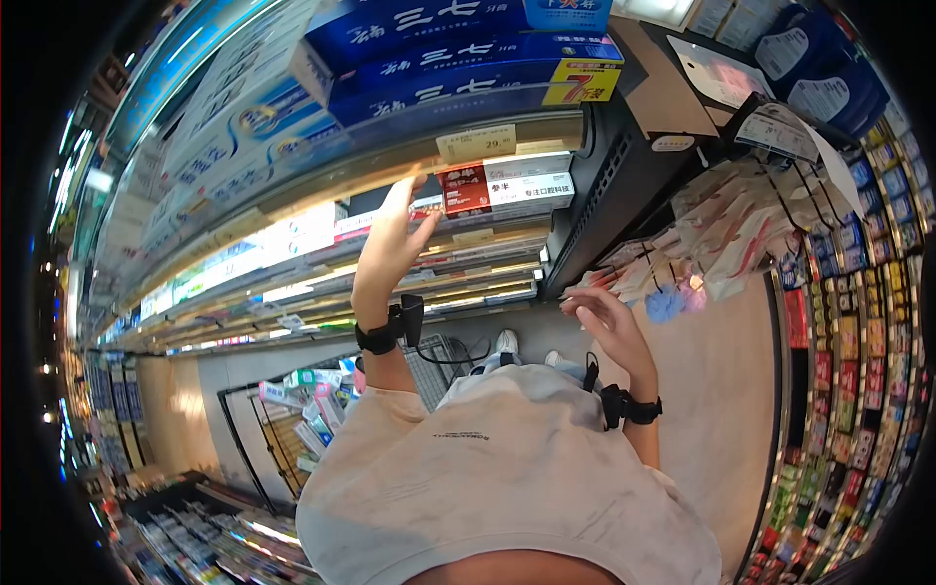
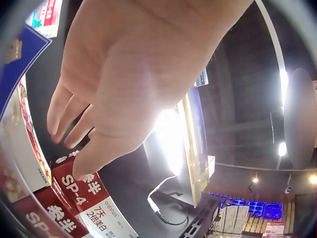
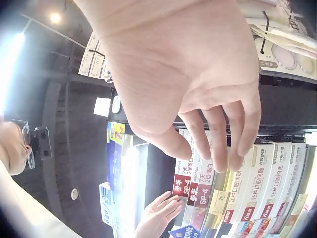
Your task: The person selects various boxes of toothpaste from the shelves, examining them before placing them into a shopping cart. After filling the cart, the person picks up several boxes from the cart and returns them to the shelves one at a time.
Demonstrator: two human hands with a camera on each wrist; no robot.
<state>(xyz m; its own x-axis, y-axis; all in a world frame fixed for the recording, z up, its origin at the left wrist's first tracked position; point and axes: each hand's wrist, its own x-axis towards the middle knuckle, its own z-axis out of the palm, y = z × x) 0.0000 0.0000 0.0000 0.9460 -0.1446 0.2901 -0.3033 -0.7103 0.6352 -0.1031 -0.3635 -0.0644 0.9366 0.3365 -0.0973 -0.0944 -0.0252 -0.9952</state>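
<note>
My left hand reaches into the shelf at the left end of a red and white SP-4 toothpaste box. In the left wrist view its thumb overlaps the red end of the upper SP-4 box, while the other fingers extend beyond, partly hidden by the palm. A second SP-4 box lies under that one, beside a white box with a red edge. My right hand hangs in front of my body, its fingers loosely bent with nothing in them.
Blue toothpaste boxes fill the shelf above, with a price tag on its edge. A wire cart holding several packages stands at lower left. Bagged goods hang from hooks on the right.
</note>
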